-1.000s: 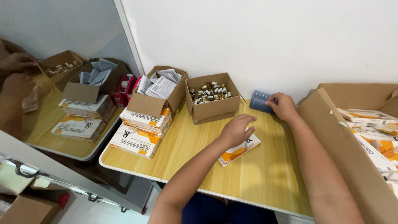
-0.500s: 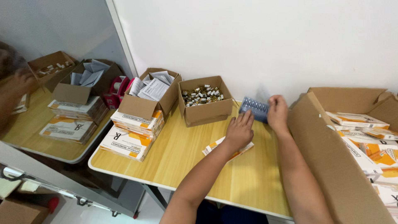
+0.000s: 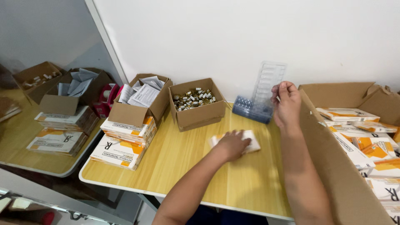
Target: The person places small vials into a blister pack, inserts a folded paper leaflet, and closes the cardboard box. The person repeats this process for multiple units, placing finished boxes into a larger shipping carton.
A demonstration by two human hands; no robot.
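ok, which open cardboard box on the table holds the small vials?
The middle box, right of the paper-filled box; it alone holds small vials. The large right-edge box holds orange-white cartons.

A clear plastic blister tray, ribbed with a row of empty pockets, stands upright and slightly tilted, pinched at its right edge by the right hand, just above a stack of like trays. At seven o'clock from it, a white-and-orange carton lies flat on the wooden table, pressed under the left hand
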